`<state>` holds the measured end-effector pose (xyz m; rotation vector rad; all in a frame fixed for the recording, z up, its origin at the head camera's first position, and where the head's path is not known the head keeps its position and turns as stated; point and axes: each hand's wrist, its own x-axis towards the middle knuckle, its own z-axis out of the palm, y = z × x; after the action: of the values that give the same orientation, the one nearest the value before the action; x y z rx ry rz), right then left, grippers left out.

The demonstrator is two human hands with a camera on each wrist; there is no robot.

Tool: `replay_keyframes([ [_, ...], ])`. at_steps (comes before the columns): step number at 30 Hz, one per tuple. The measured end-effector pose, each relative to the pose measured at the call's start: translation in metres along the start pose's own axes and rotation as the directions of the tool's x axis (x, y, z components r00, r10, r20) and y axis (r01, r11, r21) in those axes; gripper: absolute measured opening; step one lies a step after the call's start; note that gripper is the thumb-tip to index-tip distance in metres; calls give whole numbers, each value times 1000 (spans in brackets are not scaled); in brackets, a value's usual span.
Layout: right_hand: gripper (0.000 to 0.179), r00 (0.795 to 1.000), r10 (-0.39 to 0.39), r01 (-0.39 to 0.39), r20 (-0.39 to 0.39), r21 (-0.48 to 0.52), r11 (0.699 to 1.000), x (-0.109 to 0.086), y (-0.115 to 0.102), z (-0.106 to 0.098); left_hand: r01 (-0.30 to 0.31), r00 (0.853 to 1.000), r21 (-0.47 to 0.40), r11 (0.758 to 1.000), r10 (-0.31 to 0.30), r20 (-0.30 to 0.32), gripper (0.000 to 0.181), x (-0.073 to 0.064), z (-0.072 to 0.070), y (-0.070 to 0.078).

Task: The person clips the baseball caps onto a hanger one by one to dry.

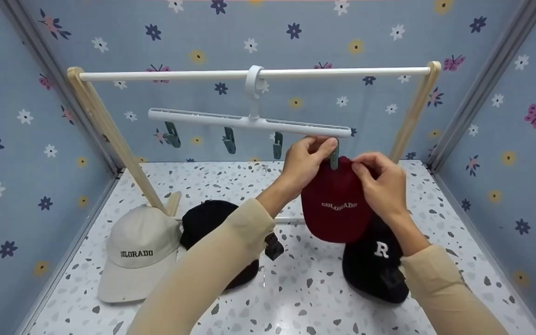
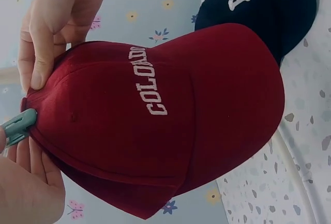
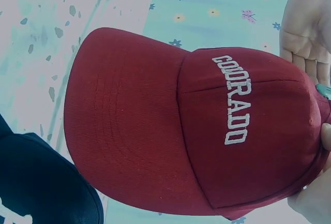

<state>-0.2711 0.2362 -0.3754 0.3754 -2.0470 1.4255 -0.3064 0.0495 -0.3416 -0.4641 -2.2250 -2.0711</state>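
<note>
A dark red cap lettered COLORADO hangs brim down below the right end of a white hanger. A green clip sits on the cap's back edge, at the top. My left hand pinches the clip's upper end with its thumb, its other fingers behind. With thumb and fingers, my right hand pinches the cap's edge just right of the clip. In the right wrist view the cap fills the middle, and only the clip's tip shows beside my left hand.
The hanger hooks over a white rail on a wooden-legged rack. Several other green clips hang from it. On the speckled surface lie a beige cap, a black cap partly behind my left arm, and a black cap with an R.
</note>
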Motion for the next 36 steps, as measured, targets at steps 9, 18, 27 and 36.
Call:
replay_keyframes([
  [9,10,999,27,-26,44,-9,1000,-2,5,3,-39,999,53,998,39,13,32,-1,-4,-5],
  [18,12,987,86,-82,139,-36,996,-5,13,0,-39,999,118,992,37,24,35,-3,-8,-15],
  [27,14,983,94,-82,158,-83,993,-3,20,2,-31,999,141,990,29,21,33,-4,-9,-21],
  [36,16,978,149,-130,147,-134,982,-5,10,9,-38,999,145,989,35,21,30,-3,-11,-27],
])
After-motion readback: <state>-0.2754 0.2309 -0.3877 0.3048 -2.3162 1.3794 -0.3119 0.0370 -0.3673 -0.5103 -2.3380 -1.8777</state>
